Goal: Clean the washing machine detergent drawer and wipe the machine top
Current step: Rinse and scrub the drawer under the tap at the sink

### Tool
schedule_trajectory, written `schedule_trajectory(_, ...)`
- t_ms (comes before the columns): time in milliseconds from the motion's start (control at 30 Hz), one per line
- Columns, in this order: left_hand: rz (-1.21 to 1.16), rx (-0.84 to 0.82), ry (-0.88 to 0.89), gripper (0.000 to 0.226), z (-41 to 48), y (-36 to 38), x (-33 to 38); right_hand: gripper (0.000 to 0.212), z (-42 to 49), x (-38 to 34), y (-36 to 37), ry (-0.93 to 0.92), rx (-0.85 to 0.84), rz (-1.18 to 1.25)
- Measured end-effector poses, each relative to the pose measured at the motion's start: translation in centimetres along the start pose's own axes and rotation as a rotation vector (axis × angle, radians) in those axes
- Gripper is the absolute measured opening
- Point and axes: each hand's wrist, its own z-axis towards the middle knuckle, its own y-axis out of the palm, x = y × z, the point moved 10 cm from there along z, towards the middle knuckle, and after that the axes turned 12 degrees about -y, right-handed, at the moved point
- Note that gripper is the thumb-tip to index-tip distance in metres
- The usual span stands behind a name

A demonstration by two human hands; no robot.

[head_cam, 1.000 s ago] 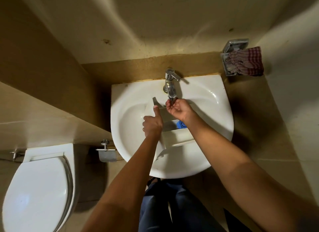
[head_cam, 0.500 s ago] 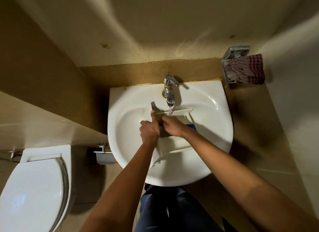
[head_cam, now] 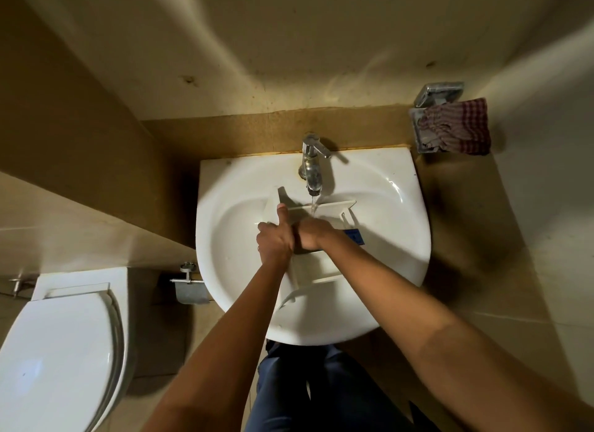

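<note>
The detergent drawer [head_cam: 308, 269] is gripped at its left wall by the left hand [head_cam: 276, 238], its long axis pointed toward the tap [head_cam: 312, 171]. The right hand [head_cam: 313, 235] is set inside it, just beside the left; its grip cannot be told.

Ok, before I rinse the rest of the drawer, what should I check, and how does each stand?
1. Tap runs water into the drawer: ok.
2. Left hand grips the drawer's left wall: ok.
3. Drawer sits inside the sink: ok.
4. What the right hand does with its fingers in the drawer: cannot tell.
5. Residue gone: cannot tell.
6. Checked cloth ready on the wall holder: ok.
</note>
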Motion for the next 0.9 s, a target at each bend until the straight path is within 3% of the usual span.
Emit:
schedule_trajectory(67,-0.001,-0.008,0.003,0.084,0.0,0.0,0.0,0.020,-0.4,-0.7,-0.1,-0.084,0.071,0.072)
schedule_trajectory(200,0.027,-0.001,0.018,0.082,-0.2,0.0,0.0,0.034,-2.4,3.1,-2.5,-0.034,0.204,-0.007)
schedule_trajectory(300,0.025,-0.004,0.011,0.081,0.0,0.2,-0.3,0.045,-2.7,7.5,-3.0,0.153,0.092,-0.138)
schedule_trajectory(400,0.010,-0.004,0.005,0.080,0.0,0.2,-0.2,0.044,-1.6,6.6,-1.9,0.184,-0.024,-0.108)
schedule_trajectory(633,-0.012,-0.015,-0.015,0.082,0.0,0.2,-0.3,0.020,-0.5,0.3,-1.2,-0.109,0.077,0.030)
schedule_trajectory(700,-0.017,-0.021,-0.012,0.081,-0.1,0.2,-0.2,0.021,-1.0,1.5,-2.0,-0.095,0.201,0.299)
schedule_trajectory(833,-0.027,-0.015,0.001,0.081,-0.2,0.1,-0.2,0.023,-1.3,4.2,-3.1,0.085,0.501,1.443)
schedule_trajectory(900,-0.026,-0.013,-0.005,0.081,-0.2,0.1,-0.3,0.025,-0.7,4.3,-3.0,0.155,0.560,1.839)
